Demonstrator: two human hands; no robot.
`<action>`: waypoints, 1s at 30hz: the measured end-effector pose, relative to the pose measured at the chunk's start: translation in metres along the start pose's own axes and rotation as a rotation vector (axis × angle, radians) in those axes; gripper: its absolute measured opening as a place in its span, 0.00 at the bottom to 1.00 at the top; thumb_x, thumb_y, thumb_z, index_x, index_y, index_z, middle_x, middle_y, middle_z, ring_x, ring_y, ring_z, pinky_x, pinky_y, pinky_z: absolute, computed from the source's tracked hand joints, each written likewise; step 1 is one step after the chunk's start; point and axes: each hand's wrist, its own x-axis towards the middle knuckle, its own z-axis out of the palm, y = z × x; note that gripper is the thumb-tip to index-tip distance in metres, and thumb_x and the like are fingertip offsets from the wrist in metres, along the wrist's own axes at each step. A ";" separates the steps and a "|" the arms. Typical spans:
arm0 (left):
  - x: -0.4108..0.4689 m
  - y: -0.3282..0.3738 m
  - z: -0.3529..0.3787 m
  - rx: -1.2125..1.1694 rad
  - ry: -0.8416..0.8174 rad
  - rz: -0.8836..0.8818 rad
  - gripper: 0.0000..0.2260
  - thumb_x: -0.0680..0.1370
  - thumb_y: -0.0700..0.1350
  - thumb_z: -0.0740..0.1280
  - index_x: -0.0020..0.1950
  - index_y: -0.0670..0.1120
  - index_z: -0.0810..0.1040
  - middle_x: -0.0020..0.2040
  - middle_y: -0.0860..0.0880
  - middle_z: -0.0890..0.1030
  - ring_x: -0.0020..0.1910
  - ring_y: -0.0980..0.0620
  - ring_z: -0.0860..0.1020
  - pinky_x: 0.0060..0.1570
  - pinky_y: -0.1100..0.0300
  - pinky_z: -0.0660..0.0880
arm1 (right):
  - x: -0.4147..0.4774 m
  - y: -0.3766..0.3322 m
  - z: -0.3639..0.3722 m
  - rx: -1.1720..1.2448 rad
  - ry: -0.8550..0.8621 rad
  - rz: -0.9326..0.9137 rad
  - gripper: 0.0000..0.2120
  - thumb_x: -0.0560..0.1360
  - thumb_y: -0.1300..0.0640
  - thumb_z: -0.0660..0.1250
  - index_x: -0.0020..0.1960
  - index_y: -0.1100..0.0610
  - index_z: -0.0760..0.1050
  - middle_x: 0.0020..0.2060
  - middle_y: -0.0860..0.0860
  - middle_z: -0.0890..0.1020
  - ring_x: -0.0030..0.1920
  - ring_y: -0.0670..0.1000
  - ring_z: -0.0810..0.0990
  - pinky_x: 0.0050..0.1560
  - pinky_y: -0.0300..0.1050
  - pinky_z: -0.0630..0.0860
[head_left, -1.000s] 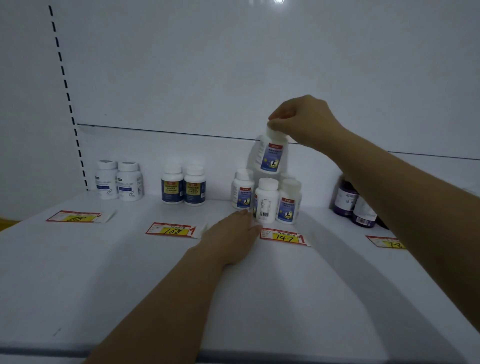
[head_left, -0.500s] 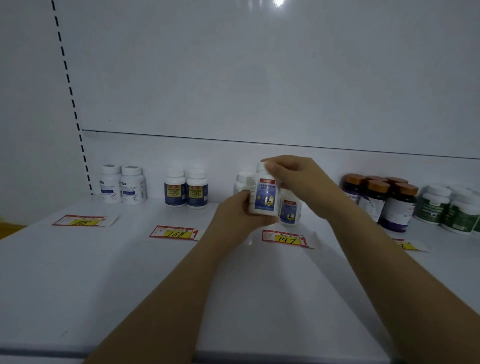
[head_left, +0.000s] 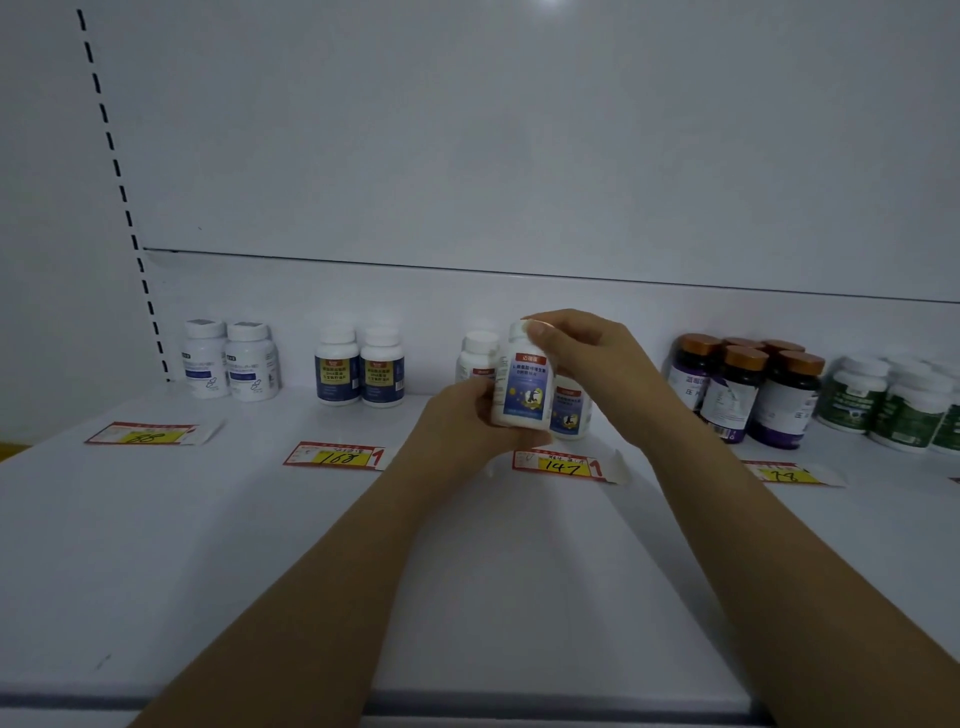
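A white pill bottle with a blue and red label (head_left: 524, 387) is held upright just above the white shelf (head_left: 208, 545), in front of its own group. My left hand (head_left: 465, 423) grips its lower body from the left. My right hand (head_left: 587, 353) pinches its white cap from the right and above. Two more bottles of the same kind stand behind: one (head_left: 475, 358) at the left, one (head_left: 571, 410) at the right, both partly hidden by the held bottle and my hands.
Along the shelf's back stand two white bottles (head_left: 231, 361), two blue-labelled bottles (head_left: 361, 371), several dark bottles with copper caps (head_left: 748, 389) and green-labelled ones (head_left: 893, 405). Red and yellow price tags (head_left: 558, 465) lie in front of each group.
My right hand brought the bottle down from above the group to shelf height. My left hand rose from the shelf and took hold of its body. Since half a second ago little has moved.
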 end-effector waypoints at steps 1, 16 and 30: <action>0.000 0.000 0.000 0.004 0.006 0.008 0.21 0.67 0.47 0.77 0.58 0.49 0.78 0.53 0.52 0.83 0.50 0.56 0.81 0.55 0.61 0.76 | 0.000 -0.001 0.000 0.013 0.005 0.005 0.11 0.76 0.47 0.64 0.54 0.50 0.79 0.46 0.46 0.83 0.45 0.47 0.83 0.50 0.44 0.80; -0.002 0.008 -0.003 -0.154 -0.145 -0.051 0.23 0.68 0.46 0.76 0.62 0.51 0.76 0.51 0.56 0.82 0.50 0.60 0.81 0.51 0.68 0.76 | -0.001 0.001 -0.003 0.264 -0.092 0.065 0.11 0.77 0.50 0.63 0.57 0.54 0.76 0.48 0.51 0.83 0.48 0.52 0.83 0.50 0.48 0.80; -0.003 0.010 -0.003 -0.112 -0.038 -0.009 0.22 0.67 0.45 0.77 0.58 0.50 0.74 0.53 0.54 0.80 0.51 0.55 0.79 0.50 0.67 0.74 | -0.004 0.003 -0.002 0.257 -0.060 0.047 0.09 0.75 0.48 0.67 0.54 0.49 0.77 0.48 0.52 0.81 0.51 0.54 0.81 0.56 0.54 0.78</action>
